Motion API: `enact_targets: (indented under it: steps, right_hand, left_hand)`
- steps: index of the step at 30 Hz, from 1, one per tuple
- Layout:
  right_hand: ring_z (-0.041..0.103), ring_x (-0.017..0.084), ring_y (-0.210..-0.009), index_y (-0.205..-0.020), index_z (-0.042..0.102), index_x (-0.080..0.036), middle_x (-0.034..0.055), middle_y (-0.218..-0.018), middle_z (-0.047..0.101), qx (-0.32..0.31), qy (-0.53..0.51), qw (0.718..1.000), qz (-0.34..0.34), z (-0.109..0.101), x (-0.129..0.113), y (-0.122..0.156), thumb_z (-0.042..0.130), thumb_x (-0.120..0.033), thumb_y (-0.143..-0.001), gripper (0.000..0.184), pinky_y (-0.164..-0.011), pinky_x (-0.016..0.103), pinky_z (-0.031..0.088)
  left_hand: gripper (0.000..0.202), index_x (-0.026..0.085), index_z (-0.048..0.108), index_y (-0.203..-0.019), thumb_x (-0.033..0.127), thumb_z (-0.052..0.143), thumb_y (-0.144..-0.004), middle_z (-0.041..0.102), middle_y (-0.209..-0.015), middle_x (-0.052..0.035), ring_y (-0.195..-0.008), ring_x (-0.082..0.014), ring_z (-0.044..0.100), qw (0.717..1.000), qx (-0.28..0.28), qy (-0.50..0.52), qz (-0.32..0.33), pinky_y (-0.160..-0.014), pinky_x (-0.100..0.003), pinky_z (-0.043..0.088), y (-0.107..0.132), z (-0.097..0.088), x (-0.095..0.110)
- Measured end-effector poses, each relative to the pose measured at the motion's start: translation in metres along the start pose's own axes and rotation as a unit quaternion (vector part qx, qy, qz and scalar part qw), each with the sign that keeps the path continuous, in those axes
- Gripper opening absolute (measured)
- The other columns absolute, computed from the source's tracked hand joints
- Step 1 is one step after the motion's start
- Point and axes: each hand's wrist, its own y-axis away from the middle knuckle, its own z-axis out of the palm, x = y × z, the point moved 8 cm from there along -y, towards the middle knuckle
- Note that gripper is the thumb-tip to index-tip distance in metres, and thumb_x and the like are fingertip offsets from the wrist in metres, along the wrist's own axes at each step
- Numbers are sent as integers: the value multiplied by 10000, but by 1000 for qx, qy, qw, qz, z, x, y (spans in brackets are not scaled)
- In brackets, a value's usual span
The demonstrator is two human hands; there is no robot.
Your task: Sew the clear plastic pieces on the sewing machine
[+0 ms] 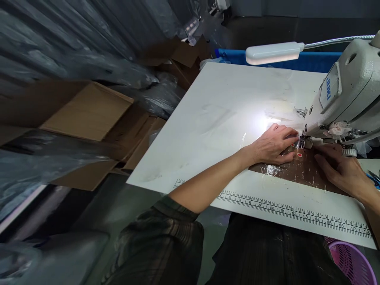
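A white sewing machine (pixel 348 89) stands at the right, its presser foot (pixel 305 141) low over a brown patch (pixel 310 172). Glints and pale marks cover this patch, which looks like tape or film-covered material. Near the foot lies a small white label with a red mark (pixel 299 155). My left hand (pixel 274 144) rests just left of the foot, fingers spread on the brown patch and table. On the other side, my right hand (pixel 340 166) lies on the patch, thumb apart from the fingers. The machine head partly hides its fingertips.
A white table (pixel 219 118) carries a printed ruler scale (pixel 285 209) along its front edge. Above it hangs a lit white lamp (pixel 273 53). Open cardboard boxes (pixel 89 111) and clear plastic stand at left. A purple basket (pixel 353 261) sits below right; blue-handled scissors (pixel 374 178) lie at far right.
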Motion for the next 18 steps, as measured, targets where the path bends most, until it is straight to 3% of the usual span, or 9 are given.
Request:
enact_targets:
  steps: [5,7,10,13,16,18]
  right_hand:
    - [712,263,-840,-1172,721,-198,128,-1094,692,16,-1,1000,-7,10,4,3,471,-397,-977,374,-737,427,609]
    - [712,262,-866,-1220,701,-197,130,-1102,679,34,11,999,-12,13,4,4,477,-367,-970,377,-744,420,609]
    - [712,275,-907,-1251,686,-195,138,-1097,678,52,27,998,-24,16,1,5,475,-339,-972,378,-759,423,612]
    - [715,289,-924,-1280,669,-209,138,-1089,683,66,34,997,-31,15,2,6,468,-335,-982,381,-747,432,619]
    - [721,288,-906,-1280,671,-223,136,-1087,684,51,36,997,-37,18,5,7,476,-339,-984,373,-721,424,624]
    - [725,289,-879,-1237,694,-195,151,-1073,684,52,39,997,-38,19,7,7,475,-351,-982,371,-697,414,624]
  left_hand:
    - [427,100,475,-1331,335,401,-983,555,-1391,-217,-1249,-294,540,991,106,-22,-80,-989,-481,413,4,-8,-12]
    - [452,94,448,-1353,359,390,-992,536,-1414,-234,-1280,-309,523,988,118,-34,-98,-1012,-505,403,4,-8,-14]
    - [476,89,453,-1361,387,399,-994,519,-1436,-242,-1294,-317,516,992,78,-41,-86,-1040,-516,384,-5,-6,-18]
    - [430,98,533,-1294,386,388,-1008,570,-1376,-223,-1241,-311,551,995,23,-31,-93,-1047,-508,371,-25,-12,-39]
    - [428,126,649,-1029,377,303,-1037,691,-1056,-156,-992,-269,639,985,-19,12,-171,-955,-443,429,-48,-23,-81]
    - [499,146,654,-870,392,257,-1045,679,-833,-115,-797,-241,644,978,-41,29,-200,-815,-386,469,-60,-27,-105]
